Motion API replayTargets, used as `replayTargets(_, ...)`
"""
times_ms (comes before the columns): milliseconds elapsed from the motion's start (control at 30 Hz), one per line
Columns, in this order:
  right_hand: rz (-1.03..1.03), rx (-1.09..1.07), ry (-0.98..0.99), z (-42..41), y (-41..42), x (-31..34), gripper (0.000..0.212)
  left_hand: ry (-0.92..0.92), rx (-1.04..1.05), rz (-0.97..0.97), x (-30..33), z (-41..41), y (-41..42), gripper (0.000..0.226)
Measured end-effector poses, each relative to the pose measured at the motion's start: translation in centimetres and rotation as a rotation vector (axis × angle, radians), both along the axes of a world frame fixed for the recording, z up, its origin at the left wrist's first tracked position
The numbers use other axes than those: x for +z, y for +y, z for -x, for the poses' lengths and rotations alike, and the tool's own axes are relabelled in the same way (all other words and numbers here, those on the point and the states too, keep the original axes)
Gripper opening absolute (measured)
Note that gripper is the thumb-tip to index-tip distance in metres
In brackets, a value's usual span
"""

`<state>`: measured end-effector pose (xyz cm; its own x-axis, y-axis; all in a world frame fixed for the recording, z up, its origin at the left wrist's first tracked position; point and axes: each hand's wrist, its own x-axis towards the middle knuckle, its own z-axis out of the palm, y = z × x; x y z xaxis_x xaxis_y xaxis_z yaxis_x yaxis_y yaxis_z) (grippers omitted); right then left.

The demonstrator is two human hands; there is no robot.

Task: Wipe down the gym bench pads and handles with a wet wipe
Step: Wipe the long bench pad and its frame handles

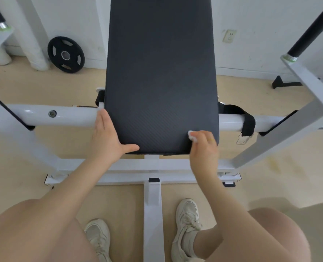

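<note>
The dark bench pad [160, 76] fills the centre of the frame, running to the top edge. The left hand [107, 137] lies flat against its lower left edge, fingers straight and together, likely steadying it. At the lower right corner, the right hand [204, 146] presses the white wet wipe [192, 134] onto the pad with curled fingers clamped on it.

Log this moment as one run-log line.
right hand: wet wipe on bench pad near corner | left hand: braces pad edge
</note>
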<state>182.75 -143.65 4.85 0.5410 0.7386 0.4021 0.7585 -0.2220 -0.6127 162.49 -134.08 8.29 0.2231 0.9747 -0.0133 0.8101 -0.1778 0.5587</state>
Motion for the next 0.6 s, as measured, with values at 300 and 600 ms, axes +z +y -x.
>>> replayTargets(300, -0.072, 0.325, -0.141, 2.9, 6.0, 4.8, 0.024, -0.241, -0.069, 0.146, -0.5, 0.9, 0.8, 0.112)
replayTargets(600, -0.013, -0.047, -0.029, 0.3, 16.6, 9.1, 0.034, -0.675, 0.010, 0.307, 1.6, 1.7, 1.4, 0.059)
